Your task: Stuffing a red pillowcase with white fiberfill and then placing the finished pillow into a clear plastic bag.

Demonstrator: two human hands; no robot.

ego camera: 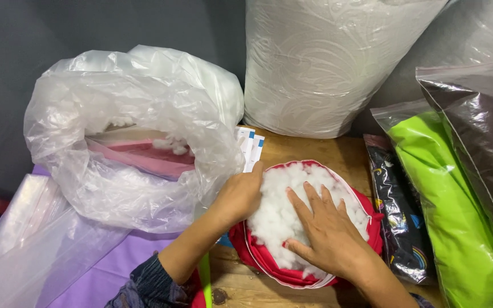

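Observation:
A red fabric cover (261, 256) with a white zipper edge lies open on the wooden table (309, 149), packed with white fluffy stuffing (281, 199). My right hand (323, 231) lies flat on the stuffing, fingers spread, pressing down. My left hand (239, 194) grips the left rim of the red cover with fingers curled over it. A big clear plastic bag (138, 131) to the left stands open, with bits of white stuffing and pink material inside.
A large white patterned cushion (326, 63) stands at the back. Right of the cover lie bagged fabrics: a black printed one (397, 217), a bright green one (446, 211) and a dark brown one (486, 131). Purple cloth (109, 268) and clear plastic sheets (24, 239) lie at the lower left.

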